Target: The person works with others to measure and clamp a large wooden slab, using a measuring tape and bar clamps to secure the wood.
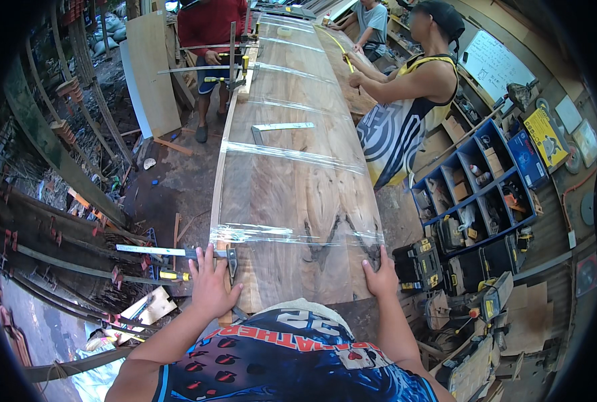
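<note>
A long wooden slab [282, 187] stretches away in front of me, with bands of clear plastic wrap [292, 155] across it. At its near left corner my left hand [211, 288] lies with fingers spread, beside the jaw of a bar clamp [152, 250]. The clamp's yellow handle [175, 275] hangs just left of that hand. My right hand [381, 276] rests on the slab's near right edge, thumb and fingers apart, its outer fingers partly hidden. A metal square [282, 126] lies on the slab farther up.
Bar clamps [233, 67] grip the far left edge near a person in red [211, 30]. On the right, a person in a yellow-trimmed jersey [412, 100] holds a yellow tape measure [339, 43]; another person stands beyond. Blue shelving [476, 191] and tool cases [419, 264] stand right.
</note>
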The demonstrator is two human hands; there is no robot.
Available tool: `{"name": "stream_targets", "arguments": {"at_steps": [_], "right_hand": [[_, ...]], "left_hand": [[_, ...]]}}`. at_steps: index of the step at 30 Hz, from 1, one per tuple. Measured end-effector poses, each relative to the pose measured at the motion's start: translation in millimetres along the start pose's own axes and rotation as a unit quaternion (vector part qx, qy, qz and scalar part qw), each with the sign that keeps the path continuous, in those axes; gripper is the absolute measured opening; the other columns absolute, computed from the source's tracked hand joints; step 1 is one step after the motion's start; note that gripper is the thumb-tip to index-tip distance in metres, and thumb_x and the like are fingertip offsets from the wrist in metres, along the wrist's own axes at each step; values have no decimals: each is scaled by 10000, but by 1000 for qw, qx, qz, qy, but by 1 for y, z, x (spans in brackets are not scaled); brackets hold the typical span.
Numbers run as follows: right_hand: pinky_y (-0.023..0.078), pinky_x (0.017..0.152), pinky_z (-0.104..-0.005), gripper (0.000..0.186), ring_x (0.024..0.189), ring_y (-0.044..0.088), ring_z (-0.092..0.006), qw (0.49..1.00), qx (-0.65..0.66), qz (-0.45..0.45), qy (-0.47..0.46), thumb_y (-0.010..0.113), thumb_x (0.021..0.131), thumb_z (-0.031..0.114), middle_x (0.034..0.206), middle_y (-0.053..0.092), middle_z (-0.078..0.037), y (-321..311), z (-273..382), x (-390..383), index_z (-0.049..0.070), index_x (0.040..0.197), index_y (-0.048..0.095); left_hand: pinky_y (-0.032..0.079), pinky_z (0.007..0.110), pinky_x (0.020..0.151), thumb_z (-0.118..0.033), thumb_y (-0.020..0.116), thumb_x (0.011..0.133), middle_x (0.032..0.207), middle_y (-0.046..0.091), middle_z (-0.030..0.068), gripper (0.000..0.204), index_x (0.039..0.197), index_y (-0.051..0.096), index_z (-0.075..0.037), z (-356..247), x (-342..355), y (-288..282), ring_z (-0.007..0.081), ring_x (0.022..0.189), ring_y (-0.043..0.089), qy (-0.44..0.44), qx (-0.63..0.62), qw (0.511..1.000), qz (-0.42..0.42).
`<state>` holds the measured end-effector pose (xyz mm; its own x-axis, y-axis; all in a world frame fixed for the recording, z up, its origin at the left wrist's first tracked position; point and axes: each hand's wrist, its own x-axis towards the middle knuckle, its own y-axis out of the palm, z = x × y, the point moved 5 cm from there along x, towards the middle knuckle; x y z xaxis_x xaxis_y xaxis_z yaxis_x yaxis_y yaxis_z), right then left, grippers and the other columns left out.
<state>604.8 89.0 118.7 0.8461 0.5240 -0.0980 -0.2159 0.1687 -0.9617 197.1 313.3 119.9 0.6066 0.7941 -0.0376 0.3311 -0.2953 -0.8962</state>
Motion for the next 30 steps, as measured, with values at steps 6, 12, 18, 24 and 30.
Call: {"name": "stream_targets", "arguments": {"at_steps": [6,12,18,24,30], "right_hand": [[476,1052,-494,868,1275,584,-410,1000,3,3,1,662,884,590,1444,548,-215,-1,0,0,256,1614,331],[476,1053,-490,863,1278,585,-405,1000,7,8,2,662,885,584,1455,542,-214,-1,1,-1,246,1611,339],[470,1062,-481,846,1290,573,-409,1000,13,7,4,663,893,562,1460,540,-207,-1,1,-1,243,1609,345],[469,1062,-482,851,1293,569,-409,1000,9,3,2,666,891,560,1456,542,-209,-1,1,-1,234,1609,346],[469,1060,-481,847,1289,571,-409,1000,12,6,5,668,890,556,1443,549,-215,-3,4,-1,233,1607,352]], "left_hand": [[112,698,1201,-411,783,814,1631,211,315,688,1329,575,-4,-3,0,-2,551,1527,124,0,3,1000,-10],[110,694,1204,-419,778,817,1632,214,314,691,1334,574,-8,-2,-1,-2,547,1528,123,-3,7,1000,-8],[108,693,1206,-424,776,818,1634,214,310,689,1330,574,-10,-2,0,-2,546,1528,124,-4,10,1000,-9],[108,692,1206,-426,776,818,1635,214,309,690,1331,575,-10,-2,0,-2,545,1529,124,-5,8,1000,-6],[106,693,1206,-429,776,817,1641,203,310,703,1344,572,-10,-1,0,-1,545,1530,120,-7,8,1000,-4]]}}
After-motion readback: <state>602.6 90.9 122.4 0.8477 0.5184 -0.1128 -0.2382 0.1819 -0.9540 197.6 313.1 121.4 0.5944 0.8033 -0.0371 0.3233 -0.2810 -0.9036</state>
